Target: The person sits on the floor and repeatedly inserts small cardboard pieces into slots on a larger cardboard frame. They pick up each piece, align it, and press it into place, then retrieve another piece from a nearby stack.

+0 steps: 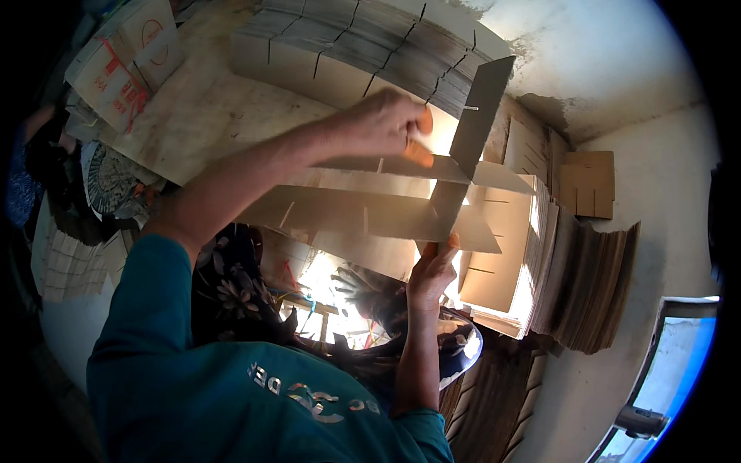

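Slotted cardboard divider strips are fitted crosswise in front of me. Two long strips, the nearer strip (332, 210) and the farther strip (363, 164), run left to right. One cross strip (482, 108) stands across them near their right ends. My right hand (434, 274) pinches the near end of the cross strip from below. Above the farther strip is my left hand (390, 127), slightly blurred, with orange coverings on two fingertips. Its thumb and forefinger are apart, with a bright gap between them, and the lower fingertip is close to or touching the farther strip.
A long stack of slotted cardboard strips (355, 54) lies at the back of the wooden table (208, 85). More cardboard sheets (575, 270) stand packed at the right, by the wall. A printed carton (127, 65) sits at the far left. Part of another person (27, 170) shows at the left edge.
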The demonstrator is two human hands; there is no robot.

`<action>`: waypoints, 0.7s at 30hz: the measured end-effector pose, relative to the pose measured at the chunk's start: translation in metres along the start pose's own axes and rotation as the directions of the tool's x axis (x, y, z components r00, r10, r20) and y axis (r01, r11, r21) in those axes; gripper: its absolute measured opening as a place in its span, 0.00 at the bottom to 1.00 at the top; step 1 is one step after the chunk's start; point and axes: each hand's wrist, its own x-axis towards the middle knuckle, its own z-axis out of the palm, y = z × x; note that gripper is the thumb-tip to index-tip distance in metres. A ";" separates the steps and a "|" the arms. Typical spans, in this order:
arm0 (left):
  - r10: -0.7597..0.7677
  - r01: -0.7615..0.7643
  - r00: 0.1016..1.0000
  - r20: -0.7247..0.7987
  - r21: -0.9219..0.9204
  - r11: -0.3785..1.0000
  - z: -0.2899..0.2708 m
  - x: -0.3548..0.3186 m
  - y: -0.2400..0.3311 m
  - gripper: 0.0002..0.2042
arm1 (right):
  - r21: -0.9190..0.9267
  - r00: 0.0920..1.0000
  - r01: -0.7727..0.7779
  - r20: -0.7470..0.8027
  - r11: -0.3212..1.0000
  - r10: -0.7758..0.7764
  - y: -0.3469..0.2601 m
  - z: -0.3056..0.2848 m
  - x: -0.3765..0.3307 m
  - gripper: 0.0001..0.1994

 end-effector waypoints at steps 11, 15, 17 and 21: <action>0.135 -0.026 0.988 -0.071 0.793 0.608 0.017 0.074 -0.145 0.21 | 0.018 0.974 0.220 -0.066 0.975 -0.218 0.000 0.009 0.004 0.21; 0.084 -0.056 0.996 0.009 0.819 0.572 0.020 0.085 -0.170 0.18 | 0.017 0.978 0.205 -0.044 0.979 -0.204 -0.003 0.011 0.006 0.20; 0.074 -0.070 0.997 0.032 0.782 0.620 0.020 0.085 -0.173 0.16 | 0.028 0.977 0.209 -0.055 0.977 -0.208 -0.002 0.013 0.006 0.19; 0.277 -0.173 0.960 -0.047 0.678 0.714 0.015 0.077 -0.163 0.11 | 0.053 0.984 0.175 -0.037 0.983 -0.173 -0.001 0.014 0.007 0.19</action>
